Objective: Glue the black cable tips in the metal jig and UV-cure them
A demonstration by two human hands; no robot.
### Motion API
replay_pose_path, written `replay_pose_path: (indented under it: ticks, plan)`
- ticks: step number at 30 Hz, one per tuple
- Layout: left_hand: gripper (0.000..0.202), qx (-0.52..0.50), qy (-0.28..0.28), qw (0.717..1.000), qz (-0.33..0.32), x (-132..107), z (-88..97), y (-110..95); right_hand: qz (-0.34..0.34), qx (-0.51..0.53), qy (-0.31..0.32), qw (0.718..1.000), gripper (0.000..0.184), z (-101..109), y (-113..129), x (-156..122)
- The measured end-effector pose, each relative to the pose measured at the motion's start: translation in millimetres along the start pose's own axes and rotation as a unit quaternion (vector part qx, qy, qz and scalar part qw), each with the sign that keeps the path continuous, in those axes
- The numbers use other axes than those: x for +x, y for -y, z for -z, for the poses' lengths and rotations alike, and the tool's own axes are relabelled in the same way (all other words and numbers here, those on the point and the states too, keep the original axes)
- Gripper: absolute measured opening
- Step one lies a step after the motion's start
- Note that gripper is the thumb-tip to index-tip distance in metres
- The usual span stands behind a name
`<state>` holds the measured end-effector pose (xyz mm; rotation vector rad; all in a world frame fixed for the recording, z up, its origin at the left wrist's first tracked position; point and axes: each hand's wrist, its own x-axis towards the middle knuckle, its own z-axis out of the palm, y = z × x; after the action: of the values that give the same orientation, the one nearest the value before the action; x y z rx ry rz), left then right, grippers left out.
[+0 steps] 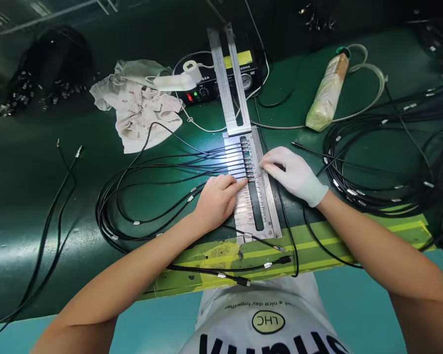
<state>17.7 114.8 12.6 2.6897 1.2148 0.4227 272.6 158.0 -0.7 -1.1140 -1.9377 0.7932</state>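
A metal slotted fixture (245, 211) lies on the bench in front of me. Several black cables (184, 168) run into its upper slots from the left, side by side, their stripped ends at the long opening. My left hand (217, 199), bare, is closed at the lowest of these cables, the index fingertip touching its end at the opening. My right hand (293, 174), in a white glove, rests at the fixture's right edge, thumb and forefinger pinched together. Whatever is between those fingertips is too small to make out.
A black control box (206, 91) stands behind the fixture beside a white lamp (175, 82) and crumpled plastic bags (147, 115). A wrapped bottle (328, 91) with a tube lies back right. Coiled black cables (354, 191) lie right. Yellow-green tape (206, 260) covers the front edge.
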Motion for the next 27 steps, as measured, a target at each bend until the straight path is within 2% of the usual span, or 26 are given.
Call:
replay_pose_path:
  ticks: [3, 5, 8, 11, 14, 19, 23, 27]
  plan:
    - [0.035, -0.022, 0.008, 1.0, 0.008, -7, 11.0, -18, 0.006, 0.003, -0.003, 1.0, 0.017, 0, 0, -2]
    - [0.033, -0.049, 0.027, 0.998, -0.034, -17, 16.7, -38, 0.01, 0.007, -0.002, 1.0, 0.018, 1, 0, -3]
    - [0.022, -0.095, 0.101, 0.982, -0.126, -33, 16.9, -65, 0.014, 0.011, -0.003, 1.0, 0.019, 1, 0, -3]
    - [0.019, -0.083, 0.139, 0.978, -0.134, -41, 10.5, -77, 0.013, 0.009, -0.005, 1.0, 0.018, 1, 0, -3]
    - [0.016, -0.13, 0.124, 0.978, -0.108, -42, 9.3, -75, 0.013, 0.008, -0.004, 1.0, 0.018, 1, 1, -3]
    - [0.015, -0.251, 0.07, 0.964, -0.058, -40, 21.3, -67, 0.011, 0.009, 0.002, 1.0, 0.019, 1, 2, -3]
    - [0.02, -0.196, -0.008, 0.98, -0.018, -37, 21.7, -50, 0.012, 0.01, 0.001, 1.0, 0.018, 3, 4, -4]
    - [0.017, -0.093, -0.049, 0.995, 0.005, -36, 13.9, -18, 0.015, 0.014, 0.013, 1.0, 0.018, 4, 8, -6]
